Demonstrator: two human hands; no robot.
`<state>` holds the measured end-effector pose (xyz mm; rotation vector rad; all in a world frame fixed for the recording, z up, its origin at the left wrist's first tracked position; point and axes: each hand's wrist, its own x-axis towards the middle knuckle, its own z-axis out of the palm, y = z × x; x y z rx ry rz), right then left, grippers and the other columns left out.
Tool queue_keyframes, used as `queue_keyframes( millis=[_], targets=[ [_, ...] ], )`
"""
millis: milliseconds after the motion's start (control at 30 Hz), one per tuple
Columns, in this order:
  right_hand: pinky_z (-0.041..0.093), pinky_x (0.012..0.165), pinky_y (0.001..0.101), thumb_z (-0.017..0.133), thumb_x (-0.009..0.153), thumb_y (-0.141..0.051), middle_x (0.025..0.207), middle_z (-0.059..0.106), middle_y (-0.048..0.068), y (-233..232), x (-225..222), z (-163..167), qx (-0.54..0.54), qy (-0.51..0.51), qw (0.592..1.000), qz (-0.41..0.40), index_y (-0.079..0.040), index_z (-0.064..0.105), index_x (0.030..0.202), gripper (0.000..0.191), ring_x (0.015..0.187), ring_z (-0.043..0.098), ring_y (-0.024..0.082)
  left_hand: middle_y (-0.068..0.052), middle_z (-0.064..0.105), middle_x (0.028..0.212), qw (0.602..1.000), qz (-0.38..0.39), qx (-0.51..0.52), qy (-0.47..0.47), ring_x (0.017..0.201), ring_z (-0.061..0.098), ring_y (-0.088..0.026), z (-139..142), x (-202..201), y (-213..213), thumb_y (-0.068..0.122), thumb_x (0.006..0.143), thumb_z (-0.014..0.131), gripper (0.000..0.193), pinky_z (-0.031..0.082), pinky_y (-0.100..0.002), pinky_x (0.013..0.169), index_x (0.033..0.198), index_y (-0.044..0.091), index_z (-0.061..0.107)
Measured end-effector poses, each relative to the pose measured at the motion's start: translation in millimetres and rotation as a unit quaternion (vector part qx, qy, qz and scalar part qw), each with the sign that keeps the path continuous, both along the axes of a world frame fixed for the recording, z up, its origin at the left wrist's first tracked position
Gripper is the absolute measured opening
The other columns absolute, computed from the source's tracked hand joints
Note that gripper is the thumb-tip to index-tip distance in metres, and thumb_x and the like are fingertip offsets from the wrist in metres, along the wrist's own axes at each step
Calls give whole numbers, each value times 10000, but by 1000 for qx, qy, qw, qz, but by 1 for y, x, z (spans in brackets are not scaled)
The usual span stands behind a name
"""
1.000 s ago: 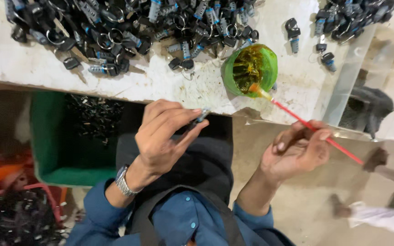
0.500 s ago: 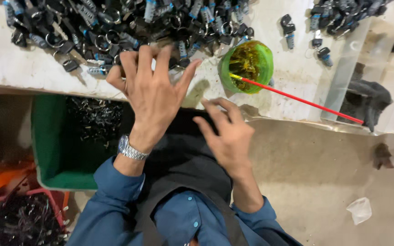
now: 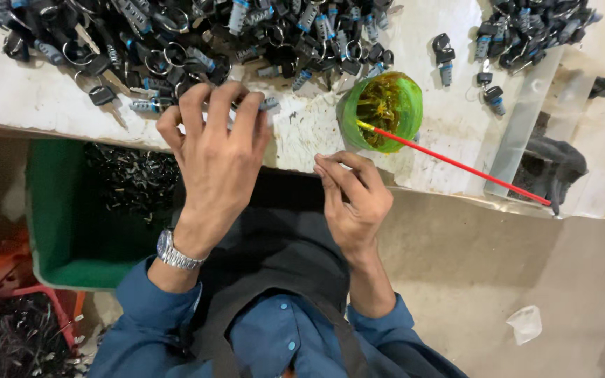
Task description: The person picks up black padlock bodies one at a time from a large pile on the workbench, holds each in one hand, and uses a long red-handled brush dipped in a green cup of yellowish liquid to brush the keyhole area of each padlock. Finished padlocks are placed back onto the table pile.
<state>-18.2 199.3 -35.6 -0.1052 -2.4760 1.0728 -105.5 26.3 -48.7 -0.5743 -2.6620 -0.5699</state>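
Our left hand (image 3: pixel 215 150) reaches over the edge of the white bench (image 3: pixel 22 98) with its fingers spread and curled down onto the near fringe of the key pile (image 3: pixel 176 42), so it is open and picking rather than gripping; we cannot tell whether a fingertip already pinches one piece, since the back of the hand hides what lies under it. Our right hand (image 3: pixel 351 199) hangs just off the bench edge, fingers bent loosely toward the palm with the fingertips drawn together; whether something small sits between them we cannot tell. The pile of black keys and rings lies along the far side of the bench, within reach of the left hand, which suits pulling pieces toward us one at a time. The green cup (image 3: pixel 383 108) stands just beside the right hand, near the bench edge, with a red stick (image 3: pixel 456 164) resting in it and leaning out to the right over the rim, handy for that hand to take up. A smaller heap (image 3: pixel 526 28) lies well apart at the far right, likely kept separate from the main pile. Below the bench at our left a green bin (image 3: pixel 57 231) holds dark small parts, placed where pieces can drop straight off the edge.
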Motion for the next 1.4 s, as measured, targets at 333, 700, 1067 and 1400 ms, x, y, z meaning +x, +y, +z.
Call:
queue_keyframes(
  millis=[333,700,1067,1400],
  targets=[
    [531,680,352,806,885,18,984,685,86,-2,-13,-5,132,16,991,-11,-53,715,995,159,783,671,253,-68,726,1126,968,-51,242,-39,1102,622,-265,21,8,-8,78,1018,752,221,408,-421,1001,1231,28,720],
    [515,575,178,723,944,88,1121,749,194,3,22,-2,-381,-33,924,4,10,717,1018,107,701,659,87,-77,760,986,781,-120,490,-369,881,742,-128,15,54,10,78,860,835,303,606,-277,778,1137,-5,743],
    [436,566,165,806,857,118,1052,758,174,-2,28,18,-164,4,986,-14,17,720,994,191,851,714,132,-85,708,848,360,-85,692,-620,719,626,-112,-8,69,13,156,1023,681,256,521,-283,698,1108,-80,735],
    [481,596,207,787,871,103,1047,716,160,17,38,0,-388,-70,919,18,7,691,974,171,773,632,106,-84,703,780,466,-79,608,-638,674,615,-110,-9,71,11,155,1001,683,247,381,-228,555,1105,-62,739]
  ],
)
